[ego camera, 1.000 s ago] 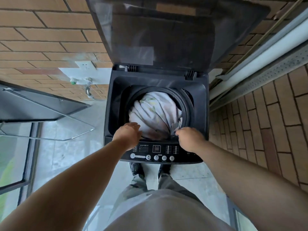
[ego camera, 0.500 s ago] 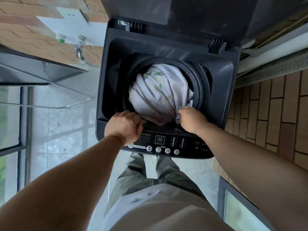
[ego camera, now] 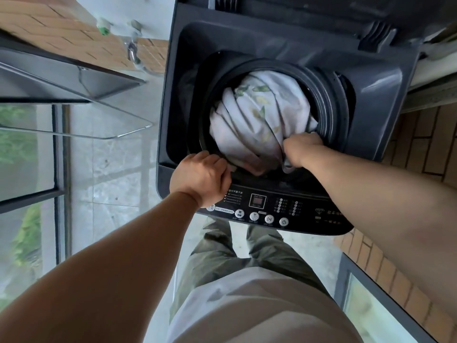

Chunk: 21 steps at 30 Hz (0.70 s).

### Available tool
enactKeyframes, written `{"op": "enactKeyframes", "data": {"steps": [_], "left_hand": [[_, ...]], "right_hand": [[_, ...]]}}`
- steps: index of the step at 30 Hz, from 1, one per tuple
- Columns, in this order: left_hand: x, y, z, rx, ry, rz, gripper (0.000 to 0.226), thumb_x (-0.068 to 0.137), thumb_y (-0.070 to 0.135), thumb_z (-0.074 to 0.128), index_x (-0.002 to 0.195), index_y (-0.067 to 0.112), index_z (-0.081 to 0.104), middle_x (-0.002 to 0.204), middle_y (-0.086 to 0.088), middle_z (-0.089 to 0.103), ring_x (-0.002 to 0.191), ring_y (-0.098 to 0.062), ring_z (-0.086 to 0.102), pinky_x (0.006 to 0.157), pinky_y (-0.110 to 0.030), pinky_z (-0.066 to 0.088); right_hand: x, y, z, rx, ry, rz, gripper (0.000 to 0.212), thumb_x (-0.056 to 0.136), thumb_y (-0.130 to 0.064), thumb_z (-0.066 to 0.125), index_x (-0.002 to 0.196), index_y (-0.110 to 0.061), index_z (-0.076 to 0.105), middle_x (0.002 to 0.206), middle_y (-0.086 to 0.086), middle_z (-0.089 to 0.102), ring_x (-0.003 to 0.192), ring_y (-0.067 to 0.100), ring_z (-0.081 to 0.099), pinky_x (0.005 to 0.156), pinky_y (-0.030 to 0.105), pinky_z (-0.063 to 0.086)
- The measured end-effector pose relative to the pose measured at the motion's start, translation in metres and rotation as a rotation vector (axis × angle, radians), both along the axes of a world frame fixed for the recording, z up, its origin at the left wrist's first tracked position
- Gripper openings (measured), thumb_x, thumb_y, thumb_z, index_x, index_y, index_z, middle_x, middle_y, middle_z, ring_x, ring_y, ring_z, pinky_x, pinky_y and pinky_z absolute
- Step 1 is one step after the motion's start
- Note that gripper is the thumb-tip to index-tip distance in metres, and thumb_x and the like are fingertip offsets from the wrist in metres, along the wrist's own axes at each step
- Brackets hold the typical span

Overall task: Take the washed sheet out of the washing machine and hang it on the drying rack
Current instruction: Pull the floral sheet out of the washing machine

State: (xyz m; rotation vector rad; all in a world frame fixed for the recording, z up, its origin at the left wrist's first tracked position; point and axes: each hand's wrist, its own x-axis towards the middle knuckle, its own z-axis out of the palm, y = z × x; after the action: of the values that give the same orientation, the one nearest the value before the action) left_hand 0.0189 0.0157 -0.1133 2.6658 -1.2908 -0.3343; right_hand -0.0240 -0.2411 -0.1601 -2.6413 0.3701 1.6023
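At the open top of the washing machine, seen from your head camera, the lid stands raised at the far side and the round drum ring is exposed. The sheet, pale with a faint leaf print, sits twisted and bunched inside the drum, its bulk rising to about the level of the ring; no part of it is clear of the machine. Your right hand reaches in at the near right of the drum, fingers closed around a gathered bunch of the sheet, with folds converging into the grip. Your left hand lies at the front lip of the opening, just above the control panel, knuckles up and fingers curled over the edge beside the sheet's lowest fold; the fingertips are hidden, so whether they hold cloth cannot be told. Left of the machine, a thin metal rod frame projects over the pale floor below a window; whether it is the drying rack cannot be told. A tap is mounted on the brick wall behind.
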Motion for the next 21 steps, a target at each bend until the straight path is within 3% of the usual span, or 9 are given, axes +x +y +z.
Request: {"op": "enactKeyframes", "data": {"steps": [4,9,14,18,21], "left_hand": [[-0.001,0.0,-0.001,-0.006,-0.002,0.007,0.027,0.087,0.029,0.049,0.065,0.018,0.059,0.066,-0.002,0.062,0.063,-0.028,0.057,0.058,-0.033,0.042],[-0.002,0.002,-0.003,-0.036,0.001,0.024,0.025,0.086,0.027,0.051,0.063,0.017,0.058,0.063,-0.001,0.059,0.061,-0.027,0.055,0.056,-0.032,0.041],[-0.003,0.002,-0.001,-0.023,0.009,0.024,0.026,0.086,0.028,0.05,0.065,0.017,0.059,0.064,-0.001,0.06,0.061,-0.027,0.055,0.058,-0.03,0.041],[-0.004,0.001,0.002,0.01,0.027,0.014,0.028,0.086,0.031,0.048,0.068,0.018,0.063,0.066,0.0,0.062,0.063,-0.026,0.058,0.059,-0.03,0.041],[-0.004,0.001,0.004,0.018,0.021,0.017,0.028,0.086,0.032,0.049,0.069,0.018,0.065,0.066,0.0,0.064,0.064,-0.027,0.059,0.059,-0.03,0.043]], "right_hand": [[-0.005,-0.003,-0.004,-0.024,-0.037,-0.007,0.034,0.079,-0.034,0.073,0.111,-0.025,0.064,0.125,0.003,0.064,0.12,0.026,0.056,0.096,0.037,0.034],[-0.012,-0.002,-0.01,-0.059,-0.062,-0.008,0.027,0.086,-0.024,0.067,0.112,-0.017,0.069,0.126,0.011,0.063,0.121,0.03,0.055,0.101,0.036,0.036],[-0.01,0.004,0.008,0.057,-0.195,-0.228,0.024,0.095,-0.029,0.06,0.112,-0.014,0.066,0.121,0.014,0.064,0.111,0.036,0.061,0.085,0.035,0.047],[-0.017,0.013,0.028,0.177,-0.348,-0.43,0.013,0.096,-0.03,0.059,0.091,-0.018,0.063,0.107,0.014,0.066,0.1,0.035,0.062,0.071,0.028,0.037],[-0.032,0.016,0.046,0.217,-0.447,-0.514,0.018,0.093,-0.023,0.061,0.087,-0.009,0.07,0.094,0.013,0.069,0.091,0.032,0.063,0.068,0.028,0.04]]}}
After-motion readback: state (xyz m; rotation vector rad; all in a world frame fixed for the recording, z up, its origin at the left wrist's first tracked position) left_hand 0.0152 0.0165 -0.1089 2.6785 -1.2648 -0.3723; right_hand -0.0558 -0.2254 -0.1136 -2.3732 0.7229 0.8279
